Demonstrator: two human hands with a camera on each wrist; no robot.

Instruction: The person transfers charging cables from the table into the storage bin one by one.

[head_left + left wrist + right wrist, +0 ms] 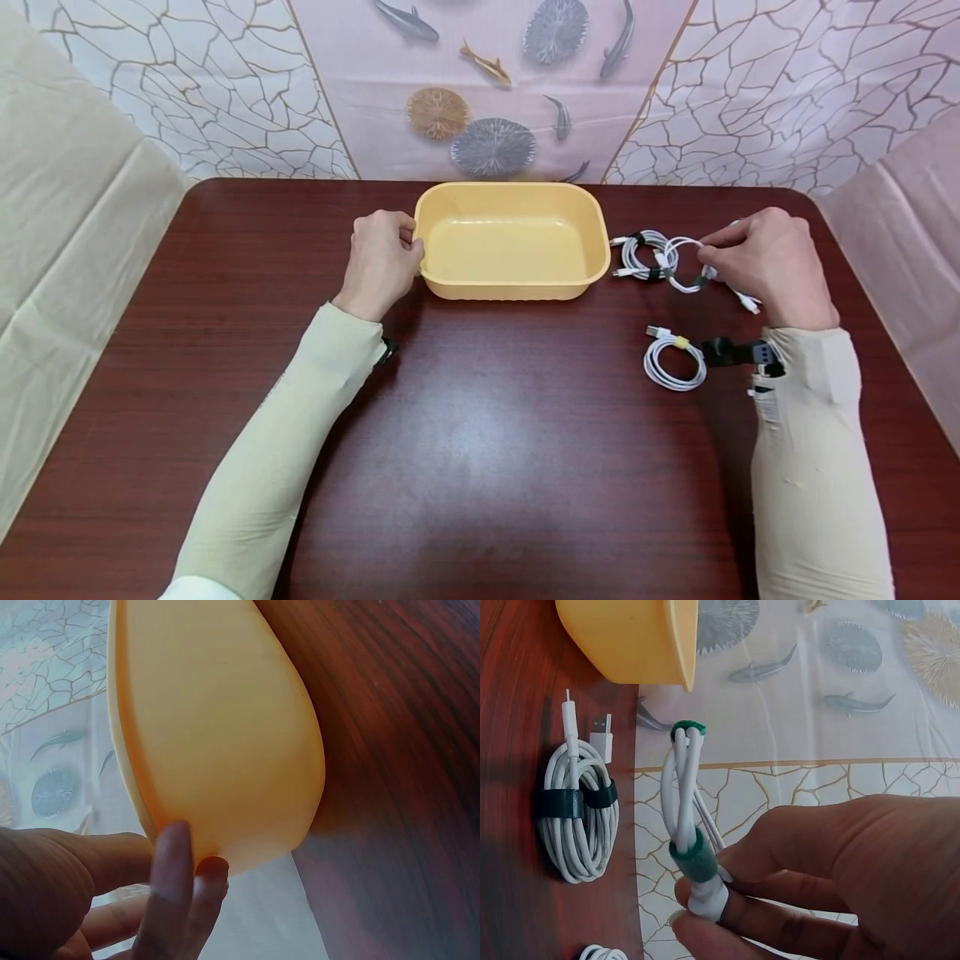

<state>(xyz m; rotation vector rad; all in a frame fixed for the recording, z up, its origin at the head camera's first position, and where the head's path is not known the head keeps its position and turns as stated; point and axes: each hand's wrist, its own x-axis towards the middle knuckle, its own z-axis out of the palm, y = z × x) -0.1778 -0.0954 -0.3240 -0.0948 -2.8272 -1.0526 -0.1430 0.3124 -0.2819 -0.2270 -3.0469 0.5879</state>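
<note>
The left hand [381,260] grips the left rim of an empty yellow bin [510,290]; in the left wrist view thumb and fingers pinch the edge of the bin [217,735]. Between its thumb and fingers the right hand [776,262] holds a coiled white cable [684,286], bound with green ties in the right wrist view [694,859], its loop pointing toward the bin. Just left of that cable lies another coiled white cable [637,257] with black ties. Nearer the front is a coiled cable with a yellow tie [676,382].
The brown table [480,467] meets a patterned cloth [495,75] at its back edge. Plain light cloth hangs along the left and right sides. A white plug [750,305] shows below the right hand. The bin stands at the back middle.
</note>
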